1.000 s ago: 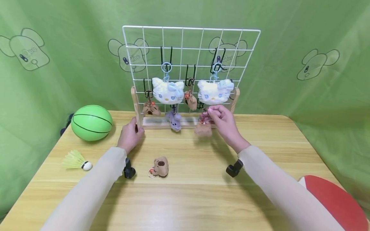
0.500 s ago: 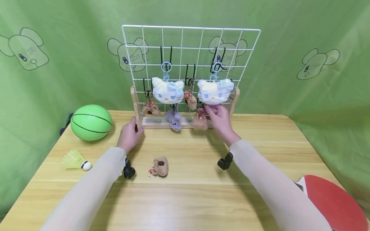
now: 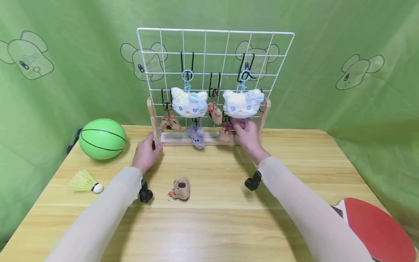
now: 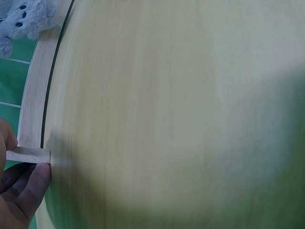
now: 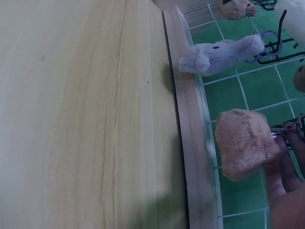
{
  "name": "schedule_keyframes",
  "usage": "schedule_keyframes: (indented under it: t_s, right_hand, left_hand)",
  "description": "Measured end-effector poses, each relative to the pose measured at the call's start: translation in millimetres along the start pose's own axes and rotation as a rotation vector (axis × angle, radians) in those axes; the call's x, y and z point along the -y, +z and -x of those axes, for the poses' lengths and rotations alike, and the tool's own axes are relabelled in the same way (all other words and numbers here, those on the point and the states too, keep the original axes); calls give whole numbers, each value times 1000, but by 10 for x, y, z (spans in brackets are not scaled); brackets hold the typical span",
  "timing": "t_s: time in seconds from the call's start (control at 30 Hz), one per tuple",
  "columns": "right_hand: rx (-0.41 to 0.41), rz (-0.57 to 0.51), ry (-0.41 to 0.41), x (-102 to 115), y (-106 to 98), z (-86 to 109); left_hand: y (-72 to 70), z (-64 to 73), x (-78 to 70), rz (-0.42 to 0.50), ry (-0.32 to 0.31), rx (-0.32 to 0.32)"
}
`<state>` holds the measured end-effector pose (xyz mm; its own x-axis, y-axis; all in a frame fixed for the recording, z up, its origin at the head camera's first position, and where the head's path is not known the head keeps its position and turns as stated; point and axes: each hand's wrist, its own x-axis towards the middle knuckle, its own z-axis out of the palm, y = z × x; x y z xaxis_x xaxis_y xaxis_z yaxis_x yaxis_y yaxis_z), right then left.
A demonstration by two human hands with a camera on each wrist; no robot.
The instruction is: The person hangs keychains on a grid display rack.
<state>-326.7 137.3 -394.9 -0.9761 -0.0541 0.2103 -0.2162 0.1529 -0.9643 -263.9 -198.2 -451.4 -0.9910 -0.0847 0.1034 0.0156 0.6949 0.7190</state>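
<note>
A white wire grid rack [image 3: 205, 54] stands on a wooden base [image 3: 209, 139]. My left hand [image 3: 145, 153] grips the foot of its left wooden post [image 3: 153, 118]; the left wrist view shows thumb and fingers [image 4: 35, 188] on either side of the wood. Below the right white cat plush keychain [image 3: 243, 104], my right hand [image 3: 247, 136] pinches the metal ring end of a brown plush keychain [image 5: 245, 145] at a low black hook [image 3: 226, 118]. Whether the ring sits on the hook is hidden by the fingers. Another brown plush keychain [image 3: 181, 189] lies on the table.
On other hooks hang a second white cat [image 3: 189, 103], brown plush keychains [image 3: 170, 123] and a purple plush keychain [image 3: 196, 137]. A green ball [image 3: 103, 139] and a shuttlecock [image 3: 86, 182] lie at left. A red table tennis paddle [image 3: 376, 225] is at right, partly under the right arm.
My right hand has moved up, left and back toward the low hook, carrying the brown plush keychain closer to the grid. The left hand keeps its grip on the post.
</note>
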Motion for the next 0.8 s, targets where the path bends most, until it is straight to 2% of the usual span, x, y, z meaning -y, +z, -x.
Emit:
schedule_keyframes:
  t_s: [0.27, 0.43, 0.67, 0.8]
  right_hand:
    - [35, 77, 12, 0, -74, 17]
    - [70, 60, 18, -10, -149, 57]
    - [81, 85, 17, -42, -253, 217]
    - [107, 88, 4, -65, -248, 342]
  left_hand:
    - [9, -7, 13, -13, 7, -5]
    - [12, -11, 16, -17, 11, -10]
    - [12, -5, 7, -13, 16, -10]
    - [1, 4, 2, -2, 12, -6]
